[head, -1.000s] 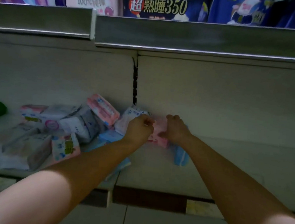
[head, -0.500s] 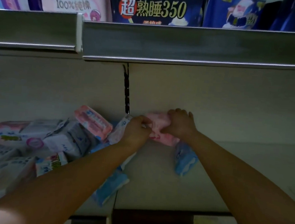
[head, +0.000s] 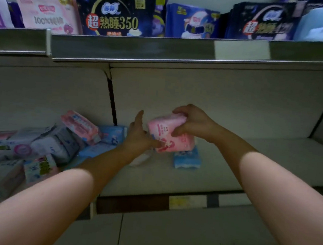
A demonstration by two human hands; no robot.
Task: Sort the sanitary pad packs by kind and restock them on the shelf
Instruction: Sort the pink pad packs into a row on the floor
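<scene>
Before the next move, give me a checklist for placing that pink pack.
1. Right hand grip on the pink pack: ok, fingers curled over its top end.
2. Left hand hold: cannot tell; it touches the pack's lower left edge, with one finger pointing straight up.
3. Pack free of the blue pack below it: cannot tell; the pink pack is tilted and its lower edge overlaps the blue one in view.
4. Bare space on the shelf to the right: ok.
5. Pile at left sorted by kind: not ok, mixed packs lie heaped.
</scene>
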